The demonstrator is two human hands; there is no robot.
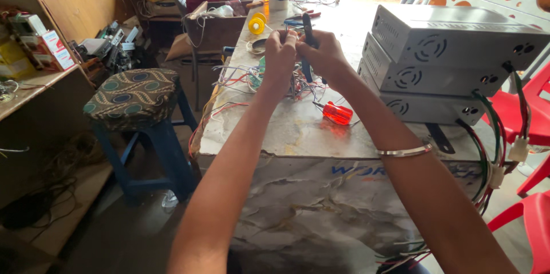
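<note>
Both hands meet above the marble-patterned worktop (298, 131); left hand (279, 50) pinches thin coloured wires (240, 76) taut; right hand (323, 53) grips dark-handled pliers (308, 28) upright.

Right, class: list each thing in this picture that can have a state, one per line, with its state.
left hand: closed on thin wires
right hand: gripping a dark hand tool, upright
red screwdriver: lying flat on the table, untouched
grey metal boxes: stacked three high, lids shut
wires: loose, tangled
stool: unoccupied
</note>
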